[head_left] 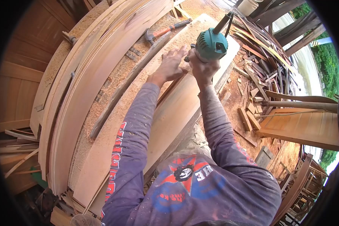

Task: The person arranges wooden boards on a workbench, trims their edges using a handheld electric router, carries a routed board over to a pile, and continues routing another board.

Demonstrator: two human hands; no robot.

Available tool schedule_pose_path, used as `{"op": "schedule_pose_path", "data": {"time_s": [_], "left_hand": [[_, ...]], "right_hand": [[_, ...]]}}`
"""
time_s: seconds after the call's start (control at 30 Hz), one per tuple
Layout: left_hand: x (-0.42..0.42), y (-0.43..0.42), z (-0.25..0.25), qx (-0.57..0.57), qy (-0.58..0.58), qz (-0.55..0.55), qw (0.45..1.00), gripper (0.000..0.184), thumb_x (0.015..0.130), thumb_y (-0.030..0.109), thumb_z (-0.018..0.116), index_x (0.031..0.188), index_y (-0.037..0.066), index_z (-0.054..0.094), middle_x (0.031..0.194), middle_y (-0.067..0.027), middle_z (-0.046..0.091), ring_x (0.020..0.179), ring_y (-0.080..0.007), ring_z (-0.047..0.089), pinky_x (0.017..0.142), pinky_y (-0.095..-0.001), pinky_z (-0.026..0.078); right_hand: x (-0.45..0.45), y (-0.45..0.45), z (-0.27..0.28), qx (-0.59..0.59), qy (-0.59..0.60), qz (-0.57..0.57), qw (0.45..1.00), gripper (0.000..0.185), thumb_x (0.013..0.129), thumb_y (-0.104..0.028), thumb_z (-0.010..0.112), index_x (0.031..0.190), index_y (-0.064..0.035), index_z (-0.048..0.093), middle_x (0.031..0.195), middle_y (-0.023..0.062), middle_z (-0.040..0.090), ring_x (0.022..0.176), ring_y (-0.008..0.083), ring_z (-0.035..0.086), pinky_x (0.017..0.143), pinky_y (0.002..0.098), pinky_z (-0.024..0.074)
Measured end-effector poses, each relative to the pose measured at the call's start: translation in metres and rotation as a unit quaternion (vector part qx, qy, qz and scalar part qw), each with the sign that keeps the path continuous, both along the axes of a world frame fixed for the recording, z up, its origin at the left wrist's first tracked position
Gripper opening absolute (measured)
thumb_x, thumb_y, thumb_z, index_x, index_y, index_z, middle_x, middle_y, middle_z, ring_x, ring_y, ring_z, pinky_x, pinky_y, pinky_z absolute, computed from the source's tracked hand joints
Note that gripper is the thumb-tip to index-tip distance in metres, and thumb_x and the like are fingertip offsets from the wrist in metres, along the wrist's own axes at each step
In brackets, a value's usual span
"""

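My right hand (pixel 204 69) is wrapped round the lower body of a green trim router (pixel 211 44), whose cord rises from its top end. The router stands over the far part of a pale wooden board (pixel 173 122); its cutting end is hidden by my hand. Just left of it, my left hand (pixel 171 64) lies with fingers stretched out over the wood, near a reddish-brown edge (pixel 172 89) that runs between the pale surfaces. A claw hammer (pixel 165 31) with an orange and black handle lies beyond my left hand on the sawdust-covered bench.
Several long planks (pixel 90 71) stand along the left side. A narrow dark wood strip (pixel 126 88) lies between them and my left arm. Wood offcuts (pixel 248 116) litter the ground at right, near a panelled wooden door (pixel 301 126). Shavings cover the bench.
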State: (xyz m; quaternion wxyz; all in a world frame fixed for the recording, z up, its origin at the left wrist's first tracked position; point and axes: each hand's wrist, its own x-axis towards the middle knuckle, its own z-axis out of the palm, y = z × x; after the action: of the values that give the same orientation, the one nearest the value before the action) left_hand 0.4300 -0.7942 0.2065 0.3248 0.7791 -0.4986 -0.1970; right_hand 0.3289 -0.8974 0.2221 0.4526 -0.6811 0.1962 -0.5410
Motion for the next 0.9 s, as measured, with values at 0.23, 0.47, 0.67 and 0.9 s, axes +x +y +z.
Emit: {"op": "schedule_pose_path", "data": {"time_s": [0.23,0.47,0.67,0.9], "left_hand": [[0.022,-0.087,0.008,0.005,0.006,0.004,1.000,0.093,0.082,0.018,0.081,0.160,0.004,0.032,0.158,-0.0147,0.047,0.152,-0.0338,0.031,0.123,-0.0525,0.018],[0.053,-0.169,0.000,-0.007,0.003,-0.041,0.999,0.090,0.081,0.020,0.081,0.158,0.004,0.037,0.158,-0.0174,0.046,0.153,-0.0333,0.029,0.123,-0.0562,0.017],[0.076,-0.238,0.001,-0.009,0.003,-0.066,0.998,0.088,0.080,0.025,0.083,0.156,0.006,0.042,0.164,-0.0169,0.036,0.153,-0.0347,0.029,0.123,-0.0560,0.017],[0.097,-0.305,-0.005,-0.025,-0.002,-0.085,0.996,0.085,0.078,0.024,0.076,0.156,0.008,0.043,0.166,-0.0185,0.033,0.153,-0.0360,0.029,0.123,-0.0530,0.020]], "right_hand": [[0.022,-0.091,-0.009,-0.016,0.020,-0.031,0.999,0.030,0.078,-0.009,0.082,0.105,0.0013,0.072,0.087,0.0077,0.076,0.074,0.0133,0.072,0.067,0.0282,0.0592],[0.040,-0.166,0.000,-0.029,0.036,-0.053,0.998,0.030,0.078,-0.008,0.083,0.104,0.0023,0.072,0.090,0.0079,0.076,0.078,0.0147,0.073,0.069,0.0280,0.0595],[0.057,-0.230,-0.003,0.002,0.019,-0.043,0.999,0.029,0.078,-0.008,0.083,0.103,0.0015,0.072,0.092,0.0076,0.076,0.077,0.0143,0.072,0.069,0.0277,0.0591],[0.074,-0.278,0.019,0.057,0.006,-0.021,0.998,0.030,0.077,-0.007,0.083,0.103,0.0011,0.072,0.091,0.0068,0.075,0.080,0.0143,0.072,0.074,0.0286,0.0589]]}}
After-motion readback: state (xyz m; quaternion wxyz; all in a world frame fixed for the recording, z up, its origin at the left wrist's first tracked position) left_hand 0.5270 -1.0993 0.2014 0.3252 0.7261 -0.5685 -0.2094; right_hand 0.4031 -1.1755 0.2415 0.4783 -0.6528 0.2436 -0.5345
